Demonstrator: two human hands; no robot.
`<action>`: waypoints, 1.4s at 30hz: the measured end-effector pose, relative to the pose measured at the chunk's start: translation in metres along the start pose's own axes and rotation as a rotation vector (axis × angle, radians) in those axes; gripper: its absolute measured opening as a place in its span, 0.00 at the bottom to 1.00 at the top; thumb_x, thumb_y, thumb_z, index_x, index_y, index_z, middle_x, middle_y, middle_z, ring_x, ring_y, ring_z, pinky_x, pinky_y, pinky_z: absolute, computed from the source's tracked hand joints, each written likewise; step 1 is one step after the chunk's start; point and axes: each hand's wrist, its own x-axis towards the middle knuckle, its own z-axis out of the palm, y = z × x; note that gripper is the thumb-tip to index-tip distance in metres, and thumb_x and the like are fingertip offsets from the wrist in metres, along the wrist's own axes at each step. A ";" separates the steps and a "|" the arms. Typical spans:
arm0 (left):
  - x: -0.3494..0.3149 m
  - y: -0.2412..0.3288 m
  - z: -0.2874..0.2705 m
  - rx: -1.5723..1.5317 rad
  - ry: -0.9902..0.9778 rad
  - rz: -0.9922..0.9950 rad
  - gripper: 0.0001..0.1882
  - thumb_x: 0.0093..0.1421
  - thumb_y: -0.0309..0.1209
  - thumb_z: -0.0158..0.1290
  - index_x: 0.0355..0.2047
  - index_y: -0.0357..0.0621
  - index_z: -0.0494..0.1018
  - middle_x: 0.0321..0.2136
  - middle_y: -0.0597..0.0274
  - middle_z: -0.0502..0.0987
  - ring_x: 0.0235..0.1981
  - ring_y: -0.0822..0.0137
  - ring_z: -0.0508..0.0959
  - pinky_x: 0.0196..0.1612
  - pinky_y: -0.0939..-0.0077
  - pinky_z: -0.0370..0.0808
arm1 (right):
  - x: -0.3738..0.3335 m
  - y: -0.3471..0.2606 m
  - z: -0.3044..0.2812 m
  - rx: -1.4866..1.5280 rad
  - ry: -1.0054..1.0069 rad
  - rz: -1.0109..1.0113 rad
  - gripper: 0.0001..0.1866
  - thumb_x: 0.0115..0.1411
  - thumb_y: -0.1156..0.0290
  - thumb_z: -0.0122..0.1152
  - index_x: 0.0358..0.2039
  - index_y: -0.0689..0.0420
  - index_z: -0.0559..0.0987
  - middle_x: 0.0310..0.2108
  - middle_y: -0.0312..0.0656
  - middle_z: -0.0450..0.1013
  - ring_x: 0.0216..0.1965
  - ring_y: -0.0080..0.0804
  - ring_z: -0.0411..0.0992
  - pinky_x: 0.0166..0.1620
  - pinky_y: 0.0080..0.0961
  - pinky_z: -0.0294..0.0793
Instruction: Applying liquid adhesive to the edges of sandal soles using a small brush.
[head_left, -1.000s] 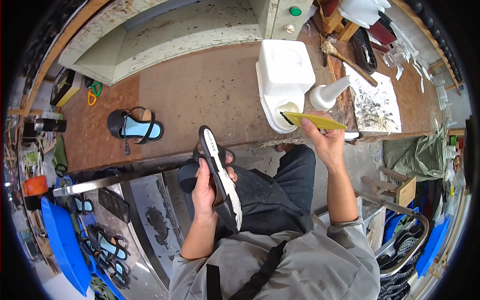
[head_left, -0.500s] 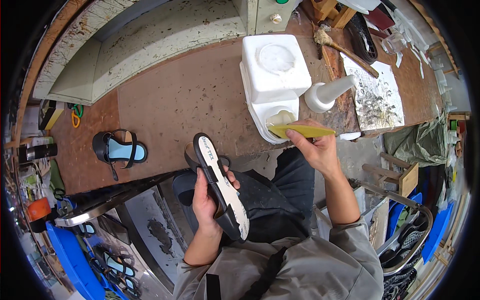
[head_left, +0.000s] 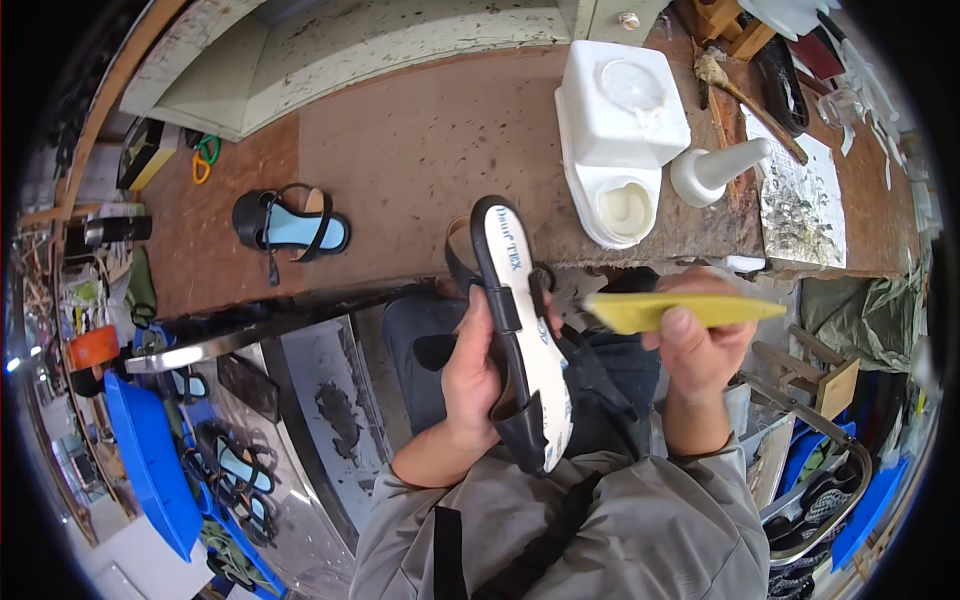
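Observation:
My left hand [head_left: 470, 385] is closed around a black sandal [head_left: 537, 375], turned so its white printed underside faces up. The toe and heel straps hang below and to the side. In my right hand [head_left: 702, 360] I pinch a flat yellow spreader [head_left: 645, 311] between thumb and fingers. Its blurred tip points left toward the sandal, without touching it. On the bench behind stands a white plastic glue dispenser [head_left: 625, 105], with pale paste in its round front cup. A white cone-shaped stopper [head_left: 722, 170] is just right of it.
Another black sandal [head_left: 290, 222] with a light blue insole lies on the brown workbench [head_left: 420, 130]. Farther back are green-and-orange scissors [head_left: 204, 160]. A hammer [head_left: 755, 110] and stained paper [head_left: 803, 205] lie at right. Blue bins [head_left: 150, 465] of sandals stand at lower left.
My right hand has pulled the yellow spreader away from the dispenser's cup and brought it nearer my body. The view has shifted left, and the sandal stays in my left hand.

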 end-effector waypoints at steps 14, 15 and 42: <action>-0.070 0.004 -0.004 0.080 -0.165 0.013 0.29 0.64 0.52 0.33 0.39 0.37 0.70 0.28 0.62 0.74 0.27 0.75 0.73 0.30 0.83 0.69 | -0.017 -0.045 0.043 0.015 -0.164 -0.202 0.05 0.50 0.79 0.61 0.29 0.65 0.76 0.23 0.47 0.75 0.21 0.29 0.72 0.26 0.22 0.71; -0.073 0.006 -0.004 0.126 -0.163 0.024 0.29 0.64 0.52 0.32 0.39 0.37 0.70 0.28 0.62 0.74 0.26 0.75 0.73 0.29 0.83 0.69 | -0.018 -0.047 0.045 0.008 -0.208 -0.292 0.06 0.49 0.79 0.61 0.29 0.66 0.76 0.23 0.48 0.75 0.21 0.30 0.72 0.24 0.22 0.70; -0.101 0.004 0.013 -0.008 -0.197 0.107 0.25 0.64 0.51 0.36 0.43 0.41 0.66 0.29 0.65 0.70 0.30 0.76 0.68 0.35 0.84 0.65 | -0.072 -0.055 0.044 0.060 -0.181 -0.434 0.09 0.50 0.80 0.60 0.33 0.66 0.73 0.25 0.47 0.74 0.25 0.34 0.74 0.26 0.25 0.70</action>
